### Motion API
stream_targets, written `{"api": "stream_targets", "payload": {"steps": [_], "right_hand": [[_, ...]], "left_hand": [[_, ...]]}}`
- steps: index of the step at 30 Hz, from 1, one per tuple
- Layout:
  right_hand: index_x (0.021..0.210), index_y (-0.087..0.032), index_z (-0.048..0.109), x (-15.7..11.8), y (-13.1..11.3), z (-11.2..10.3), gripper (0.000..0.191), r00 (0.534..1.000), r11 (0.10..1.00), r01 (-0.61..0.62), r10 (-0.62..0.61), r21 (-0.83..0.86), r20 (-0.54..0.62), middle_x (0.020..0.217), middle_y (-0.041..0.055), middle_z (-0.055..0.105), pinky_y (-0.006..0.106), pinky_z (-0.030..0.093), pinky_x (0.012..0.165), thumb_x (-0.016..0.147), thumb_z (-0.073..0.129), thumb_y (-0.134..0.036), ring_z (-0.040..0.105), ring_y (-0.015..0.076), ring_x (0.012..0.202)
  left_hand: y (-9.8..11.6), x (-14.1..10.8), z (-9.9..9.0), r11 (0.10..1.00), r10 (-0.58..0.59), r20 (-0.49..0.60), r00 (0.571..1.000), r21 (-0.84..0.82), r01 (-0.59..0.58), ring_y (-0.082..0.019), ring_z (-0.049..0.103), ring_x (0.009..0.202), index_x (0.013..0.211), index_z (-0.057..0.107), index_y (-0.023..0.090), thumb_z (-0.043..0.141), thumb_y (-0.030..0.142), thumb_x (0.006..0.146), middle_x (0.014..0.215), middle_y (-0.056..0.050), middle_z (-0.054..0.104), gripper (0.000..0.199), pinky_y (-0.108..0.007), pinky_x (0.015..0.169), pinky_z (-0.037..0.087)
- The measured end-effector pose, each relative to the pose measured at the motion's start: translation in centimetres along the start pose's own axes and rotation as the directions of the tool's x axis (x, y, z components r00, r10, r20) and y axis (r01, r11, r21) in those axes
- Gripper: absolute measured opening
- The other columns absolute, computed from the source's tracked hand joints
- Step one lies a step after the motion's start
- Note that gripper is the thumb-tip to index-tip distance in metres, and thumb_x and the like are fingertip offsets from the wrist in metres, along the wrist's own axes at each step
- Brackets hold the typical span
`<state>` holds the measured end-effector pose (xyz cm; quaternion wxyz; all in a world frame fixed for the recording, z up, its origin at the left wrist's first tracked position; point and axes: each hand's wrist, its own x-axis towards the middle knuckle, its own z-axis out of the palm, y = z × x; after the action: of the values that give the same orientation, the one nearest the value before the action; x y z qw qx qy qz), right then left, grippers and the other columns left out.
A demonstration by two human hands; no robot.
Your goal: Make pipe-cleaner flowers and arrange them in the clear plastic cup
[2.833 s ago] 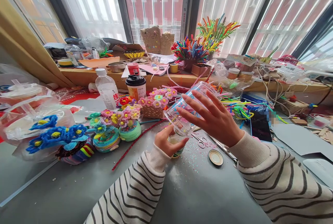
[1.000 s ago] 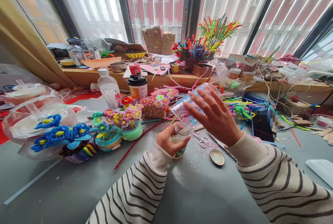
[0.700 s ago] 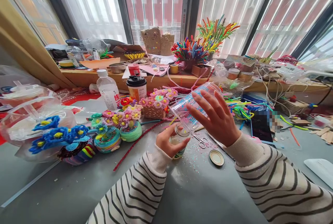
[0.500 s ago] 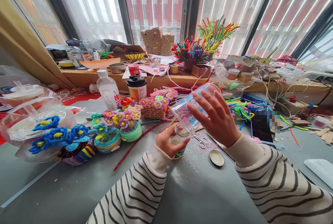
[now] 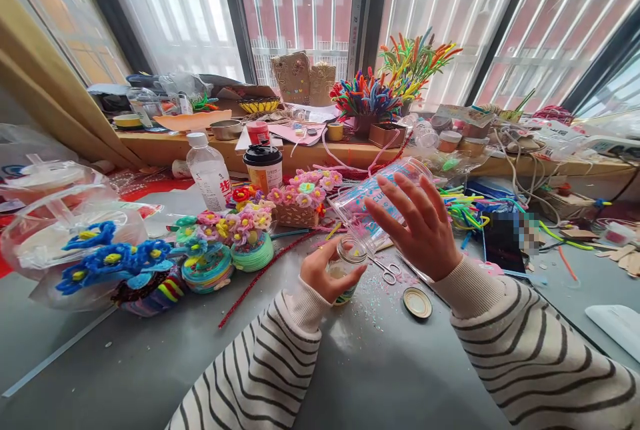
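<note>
My left hand is wrapped round a small open glass jar standing on the grey table. Above and to its right, a clear plastic cup with blue print is tilted, its mouth down at the jar's rim. My right hand is at the cup's right side, fingers spread along it; the thumb is hidden, and the cup stays up in this hand. Small shiny flakes lie scattered beside the jar. A round lid and scissors rest right of the jar.
On the left are blue fuzzy flowers, decorated jars, a water bottle and a coffee cup. A red fuzzy stem crosses the table. To the right lie a dark phone and bundled colourful stems.
The tilted cup and my right hand have shifted very slightly, with the fingers a little higher. My left hand and the jar look the same.
</note>
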<state>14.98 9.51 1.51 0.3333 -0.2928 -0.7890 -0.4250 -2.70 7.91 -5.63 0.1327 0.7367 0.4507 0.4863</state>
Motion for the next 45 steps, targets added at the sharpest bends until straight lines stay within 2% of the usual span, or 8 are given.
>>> {"api": "stream_targets", "payload": {"steps": [15, 22, 28, 34, 36, 40, 42, 45], "right_hand": [[0.128, -0.034, 0.035, 0.1, -0.2, -0.4, 0.053, 1.000, 1.000, 0.027, -0.027, 0.016, 0.009, 0.129, -0.0006, 0.047, 0.040, 0.025, 0.106, 0.082, 0.051, -0.016, 0.027, 0.0161, 0.128], [0.129, -0.033, 0.034, -0.3, -0.1, -0.2, 0.056, 0.997, 0.999, -0.039, 0.039, 0.002, -0.069, 0.128, 0.0008, 0.049, 0.041, 0.023, 0.107, 0.080, 0.053, -0.015, 0.026, 0.0170, 0.128], [0.128, -0.031, 0.037, 0.5, -0.3, -0.3, 0.051, 1.000, 0.999, 0.020, -0.020, 0.028, -0.003, 0.128, 0.0025, 0.048, 0.044, 0.024, 0.106, 0.081, 0.051, -0.016, 0.030, 0.0183, 0.126], [0.132, -0.033, 0.028, 0.2, -0.1, -0.1, 0.061, 0.997, 0.993, -0.050, 0.044, 0.103, 0.067, 0.130, 0.0024, 0.045, 0.047, 0.023, 0.105, 0.079, 0.050, -0.011, 0.031, 0.0201, 0.125], [0.134, -0.030, 0.024, -0.2, -0.1, 0.0, 0.066, 0.987, 0.976, -0.142, 0.128, 0.166, 0.096, 0.131, 0.0050, 0.043, 0.047, 0.025, 0.104, 0.077, 0.052, -0.011, 0.032, 0.0224, 0.124], [0.135, -0.021, 0.021, -1.4, -0.5, 0.5, 0.074, 0.891, 0.810, -0.451, 0.435, 0.375, 0.131, 0.128, 0.0118, 0.044, 0.049, 0.035, 0.097, 0.072, 0.060, -0.026, 0.039, 0.0271, 0.119], [0.134, -0.018, 0.023, -2.2, -0.7, 0.9, 0.078, 0.814, 0.662, -0.565, 0.546, 0.493, 0.199, 0.126, 0.0149, 0.045, 0.048, 0.040, 0.092, 0.068, 0.063, -0.034, 0.045, 0.0276, 0.114], [0.130, -0.014, 0.028, -3.8, -0.9, 1.8, 0.072, 0.685, 0.368, -0.689, 0.611, 0.625, 0.397, 0.115, 0.0180, 0.054, 0.038, 0.050, 0.078, 0.071, 0.061, -0.038, 0.058, 0.0235, 0.098]], "left_hand": [[-0.2, -0.1, 0.1, 0.998, -0.009, -0.031, 0.999, -0.062, 0.007, -0.019, 0.065, 0.066, 0.094, 0.061, 0.012, 0.066, 0.036, 0.062, 0.081, -0.010, 0.069, 0.040, -0.031, 0.065, 0.054], [-0.1, 0.0, -0.1, 0.997, -0.024, 0.001, 1.000, -0.078, 0.024, -0.019, 0.065, 0.066, 0.093, 0.061, 0.012, 0.065, 0.033, 0.063, 0.082, -0.010, 0.070, 0.037, -0.030, 0.064, 0.054], [-0.1, 0.0, 0.0, 0.999, 0.003, -0.029, 1.000, -0.039, -0.004, -0.017, 0.064, 0.059, 0.094, 0.061, 0.013, 0.066, 0.035, 0.062, 0.077, -0.008, 0.070, 0.039, -0.030, 0.060, 0.054], [-0.3, -0.1, 0.3, 0.999, 0.011, -0.042, 0.999, -0.032, -0.012, -0.016, 0.064, 0.060, 0.095, 0.060, 0.013, 0.065, 0.035, 0.063, 0.077, -0.007, 0.070, 0.040, -0.030, 0.063, 0.054], [-0.6, -0.2, 0.4, 0.999, 0.019, -0.077, 0.997, -0.046, -0.022, -0.017, 0.064, 0.063, 0.095, 0.060, 0.014, 0.065, 0.037, 0.062, 0.078, -0.007, 0.070, 0.040, -0.030, 0.064, 0.054], [-0.8, -0.3, -0.1, 0.996, 0.027, -0.048, 0.998, -0.083, -0.031, -0.019, 0.065, 0.073, 0.092, 0.061, 0.014, 0.064, 0.033, 0.065, 0.083, -0.009, 0.069, 0.033, -0.031, 0.071, 0.054], [-0.7, -0.2, -0.5, 0.994, 0.014, -0.032, 0.999, -0.112, -0.018, -0.019, 0.065, 0.076, 0.093, 0.061, 0.014, 0.063, 0.031, 0.066, 0.087, -0.009, 0.069, 0.032, -0.029, 0.071, 0.054], [-0.6, 0.0, -1.1, 0.988, -0.021, -0.119, 0.993, -0.158, 0.002, -0.019, 0.064, 0.079, 0.090, 0.062, 0.014, 0.063, 0.033, 0.066, 0.092, -0.009, 0.068, 0.030, -0.027, 0.070, 0.054]]}}
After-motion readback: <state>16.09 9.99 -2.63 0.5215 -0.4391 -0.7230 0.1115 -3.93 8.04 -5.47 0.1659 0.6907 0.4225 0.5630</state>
